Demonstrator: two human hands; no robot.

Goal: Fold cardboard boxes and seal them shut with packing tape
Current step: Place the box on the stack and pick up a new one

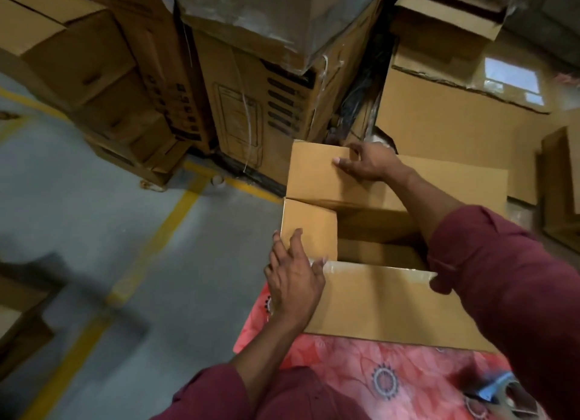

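left hand (pixel 293 276) presses flat, fingers spread, on the cardboard box (pixel 389 303) side flap; right hand (pixel 367 162) lies open-fingered on the far flap, right sleeve (pixel 502 281) hiding the box's right part.

I observe open cardboard box (pixel 376 300) on pink floral cloth (pixel 392 379) | left hand (pixel 293 278), fingers straight, presses box's left end flap (pixel 309 228) | right hand (pixel 367 163) rests on box's far flap (pixel 317 174) | blue tape dispenser (pixel 499 388) on cloth, near side of box | stacked cartons (pixel 251 105) beyond box
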